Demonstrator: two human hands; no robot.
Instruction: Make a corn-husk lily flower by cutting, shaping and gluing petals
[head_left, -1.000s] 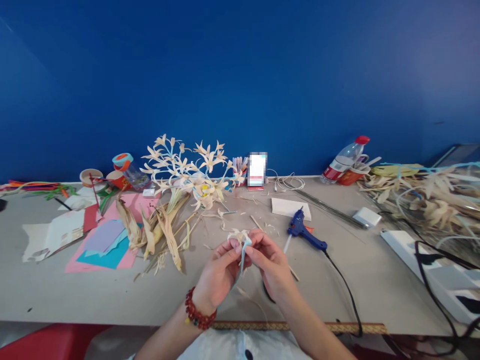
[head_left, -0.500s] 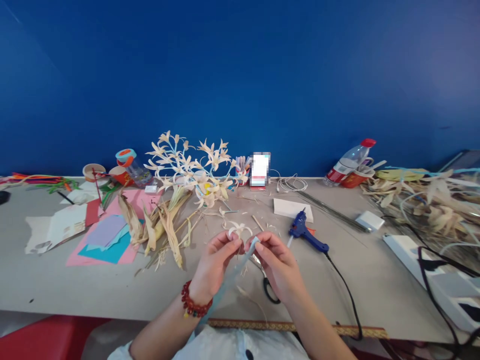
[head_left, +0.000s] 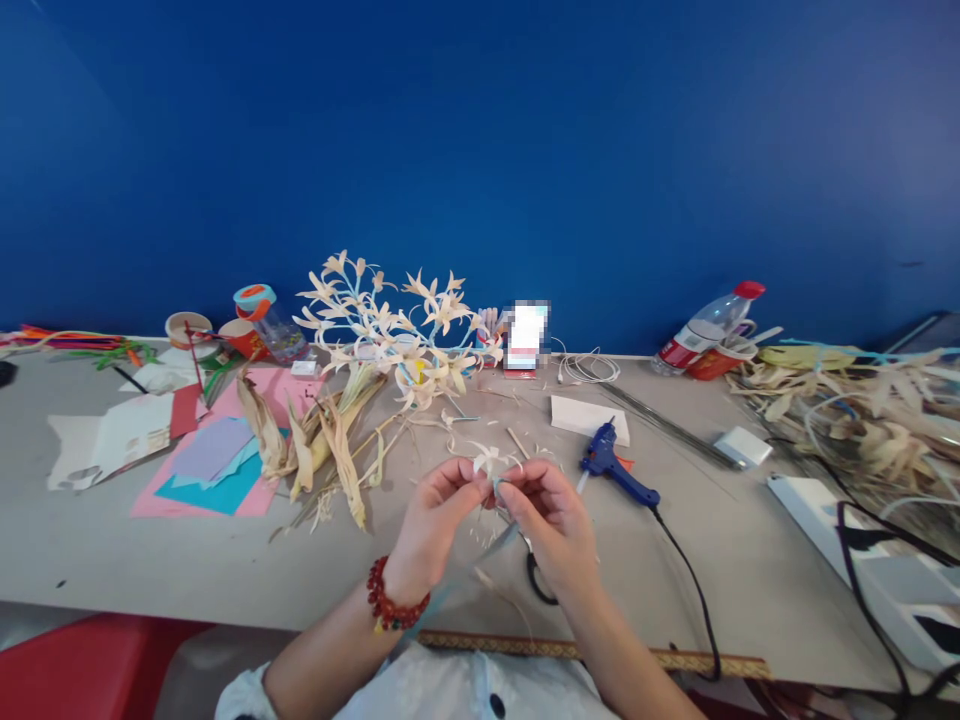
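Above the front middle of the table, my left hand (head_left: pixel 442 515) pinches a small cream flower (head_left: pixel 491 458) that looks made of dried husk, near its base. My right hand (head_left: pixel 551 515) meets it there, thumb and finger closed on the end of a pale blue tape strip (head_left: pixel 501 543). The strip hangs down toward my lap, blurred. Fingertips hide the flower's stem and most of the join. Scissors (head_left: pixel 534 580) lie below my right hand, partly covered by it. Behind stands a bunch of similar flowers (head_left: pixel 442 310) on blue stems.
A blue glue gun (head_left: pixel 619 468) with a cord lies to the right, near a white power strip (head_left: pixel 817 540). Dried husks (head_left: pixel 330 440) and coloured paper (head_left: pixel 214 450) lie left. At the back are a phone (head_left: pixel 526 335) and a tilted bottle (head_left: pixel 701 330); wires (head_left: pixel 675 425) lie right.
My right hand has brought the tape end left against the flower's base, closing the small gap between my hands. The tape strip has swung lower.
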